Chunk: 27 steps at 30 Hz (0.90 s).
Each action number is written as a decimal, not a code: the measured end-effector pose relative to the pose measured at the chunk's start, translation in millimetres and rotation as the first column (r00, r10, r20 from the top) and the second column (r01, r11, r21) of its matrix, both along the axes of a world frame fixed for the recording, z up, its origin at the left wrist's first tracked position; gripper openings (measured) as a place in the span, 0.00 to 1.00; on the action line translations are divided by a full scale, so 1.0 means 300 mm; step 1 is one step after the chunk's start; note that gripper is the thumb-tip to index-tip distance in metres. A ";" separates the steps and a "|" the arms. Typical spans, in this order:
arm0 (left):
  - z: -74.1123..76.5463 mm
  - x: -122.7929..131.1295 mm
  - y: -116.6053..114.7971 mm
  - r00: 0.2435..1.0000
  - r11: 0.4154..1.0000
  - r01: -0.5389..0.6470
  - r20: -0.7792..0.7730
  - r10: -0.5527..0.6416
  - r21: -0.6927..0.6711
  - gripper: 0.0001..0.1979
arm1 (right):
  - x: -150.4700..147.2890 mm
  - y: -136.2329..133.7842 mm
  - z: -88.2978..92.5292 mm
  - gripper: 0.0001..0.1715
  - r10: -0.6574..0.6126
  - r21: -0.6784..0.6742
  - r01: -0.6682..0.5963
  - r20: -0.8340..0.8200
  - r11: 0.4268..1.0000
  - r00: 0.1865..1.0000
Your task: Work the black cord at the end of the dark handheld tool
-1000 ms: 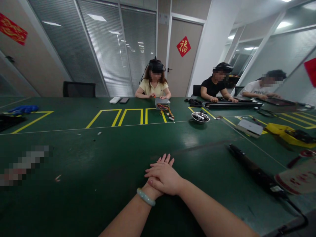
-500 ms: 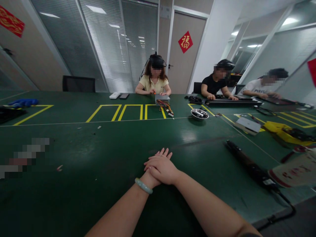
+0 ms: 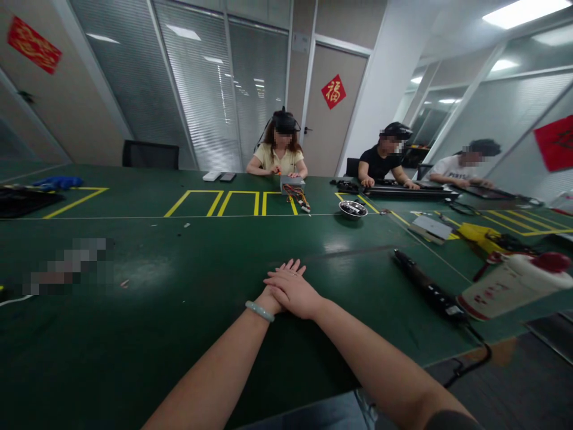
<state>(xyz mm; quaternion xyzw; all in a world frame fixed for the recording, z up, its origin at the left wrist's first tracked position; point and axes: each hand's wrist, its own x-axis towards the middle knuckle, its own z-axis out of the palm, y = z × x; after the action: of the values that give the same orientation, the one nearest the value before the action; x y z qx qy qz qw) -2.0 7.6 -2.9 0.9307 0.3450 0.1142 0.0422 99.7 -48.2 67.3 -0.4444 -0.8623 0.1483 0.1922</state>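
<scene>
My right hand (image 3: 295,291) lies flat on top of my left hand (image 3: 286,270) on the green table (image 3: 179,286), in front of me at the middle. Both hands have their fingers stretched out and hold nothing. Only the fingertips of my left hand show beyond the right hand. A pale green bangle (image 3: 259,311) sits on my left wrist. Nearest to my hands, to the right, lies a long black tool (image 3: 425,286) with a cable.
A white bottle with a red cap (image 3: 514,283) lies at the right table edge. A metal bowl (image 3: 353,209), a grey box with coloured wires (image 3: 293,186) and yellow floor-style markings (image 3: 233,203) are farther off. Three people sit working along the far side.
My hands stay stacked and still. The view has shifted, so the white bottle and the table's near right edge now show more fully.
</scene>
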 end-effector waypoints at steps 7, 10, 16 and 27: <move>0.103 -0.023 -0.022 1.000 0.994 0.027 0.019 -0.025 -0.108 0.34 | 0.454 -0.107 -0.051 0.43 -0.542 0.019 0.552 0.219 0.834 0.811; 0.133 -0.031 -0.037 0.998 0.988 0.035 0.055 -0.028 -0.151 0.34 | 0.755 -0.207 -0.085 0.38 -0.842 0.225 0.817 0.250 0.530 0.478; 0.127 -0.032 -0.038 0.993 0.984 0.046 0.112 -0.027 -0.173 0.33 | 1.175 -0.459 -0.127 0.47 -0.966 0.395 0.902 0.244 0.176 0.082; 0.100 -0.033 -0.019 0.993 0.982 0.057 0.112 -0.037 -0.181 0.34 | 1.235 -0.502 -0.129 0.33 -0.940 0.379 0.873 0.267 0.306 0.213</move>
<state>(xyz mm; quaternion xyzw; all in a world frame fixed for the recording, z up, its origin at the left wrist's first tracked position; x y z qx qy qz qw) -11.9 2.1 27.1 0.9230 0.3293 0.1313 0.1495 470.4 -198.9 28.5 -0.8683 -0.4635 -0.1614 0.0724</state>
